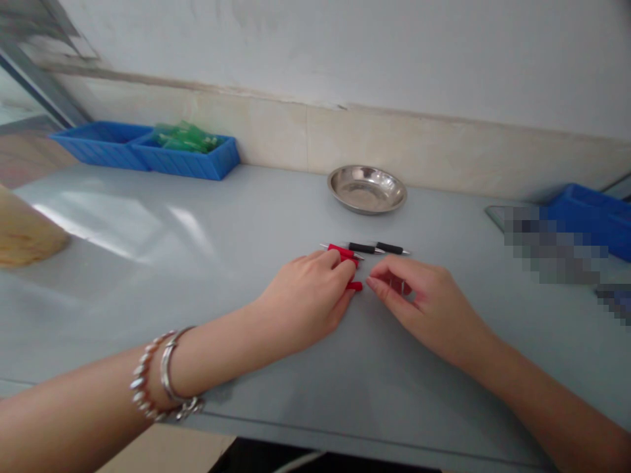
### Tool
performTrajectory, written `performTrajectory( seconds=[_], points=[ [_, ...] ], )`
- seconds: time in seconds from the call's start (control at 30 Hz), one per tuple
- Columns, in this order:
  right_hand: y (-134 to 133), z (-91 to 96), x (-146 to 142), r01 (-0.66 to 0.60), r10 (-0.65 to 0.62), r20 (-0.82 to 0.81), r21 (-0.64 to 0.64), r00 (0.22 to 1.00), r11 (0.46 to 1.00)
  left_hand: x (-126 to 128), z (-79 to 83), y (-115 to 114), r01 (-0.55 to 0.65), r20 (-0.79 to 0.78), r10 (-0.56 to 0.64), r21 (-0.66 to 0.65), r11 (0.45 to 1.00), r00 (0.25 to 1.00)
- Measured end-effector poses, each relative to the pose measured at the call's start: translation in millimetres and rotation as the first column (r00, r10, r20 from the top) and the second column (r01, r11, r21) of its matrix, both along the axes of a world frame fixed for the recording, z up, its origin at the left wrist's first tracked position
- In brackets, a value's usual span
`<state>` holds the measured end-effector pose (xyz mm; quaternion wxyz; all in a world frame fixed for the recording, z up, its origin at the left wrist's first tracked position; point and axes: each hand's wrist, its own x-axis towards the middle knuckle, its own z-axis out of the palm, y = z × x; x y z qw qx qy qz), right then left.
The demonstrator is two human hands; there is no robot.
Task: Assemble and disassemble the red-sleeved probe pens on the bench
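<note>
My left hand is closed around a red pen, of which one end sticks out past the fingers; the rest is hidden. Just to its right, my right hand has thumb and forefinger brought together beside that end. Anything between these fingertips is too small to make out. Beyond my left fingers lies a red pen with metal ends, and part of another red piece shows under the knuckles. Two black pens, a left one and a right one, lie end to end behind them.
A round steel dish stands near the wall. Blue bins sit at the back left, one with green plastic packets. Another blue bin and a blurred-out flat object are at right. A yellowish object is at far left.
</note>
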<state>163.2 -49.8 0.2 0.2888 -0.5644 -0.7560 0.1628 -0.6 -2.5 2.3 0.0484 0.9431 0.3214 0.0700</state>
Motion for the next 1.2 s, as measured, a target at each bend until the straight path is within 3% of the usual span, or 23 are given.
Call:
performTrajectory(
  seconds=[0.43,1.2],
  points=[
    [0.7,-2.0,0.9,-0.004,0.019,0.105,-0.139,0.994,0.990,-0.2,-0.5,-1.8,0.017,-0.034,-0.017,0.025,1.000,0.999],
    [0.5,-1.0,-0.2,-0.032,0.066,0.161,-0.209,0.985,0.977,1.8,3.0,-6.4,0.029,-0.084,-0.031,-0.024,0.999,0.996]
  ],
)
